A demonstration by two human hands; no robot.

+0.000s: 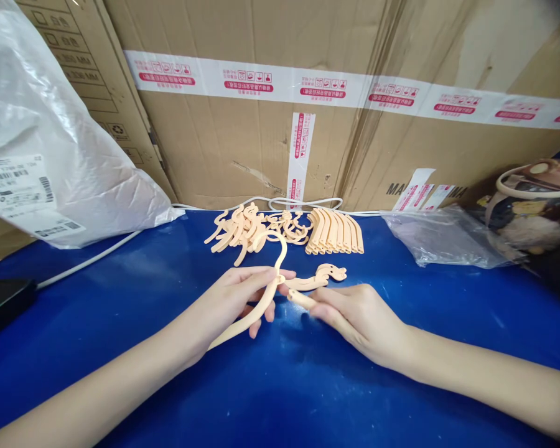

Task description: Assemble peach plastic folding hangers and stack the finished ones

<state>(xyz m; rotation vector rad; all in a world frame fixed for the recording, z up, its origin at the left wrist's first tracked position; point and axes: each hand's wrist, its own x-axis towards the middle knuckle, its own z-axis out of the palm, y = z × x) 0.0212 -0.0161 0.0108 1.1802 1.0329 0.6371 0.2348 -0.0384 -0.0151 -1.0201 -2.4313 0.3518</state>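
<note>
My left hand point(242, 295) is closed on a cream plastic clothes hanger point(249, 320), made up of a hook and one curved arm. The hook rises above my fingers, and the arm slopes down to the left under my palm. Facing the hanger's joint is the end of a second hanger arm point(300, 300), pinched in my right hand point(361, 317); a small gap seems to part the two. Most of that arm is hidden by my right hand. Just beyond my fingers, more cream hanger parts point(326, 275) lie together on the blue table point(280, 398).
Farther back are a heap of hanger parts point(242, 227) and a neat row of hanger arms point(336, 231). Cardboard boxes point(242, 143) wall off the back. A white plastic parcel point(65, 143) leans at left, above a black object point(7, 305). Clear plastic bags point(448, 236) lie right.
</note>
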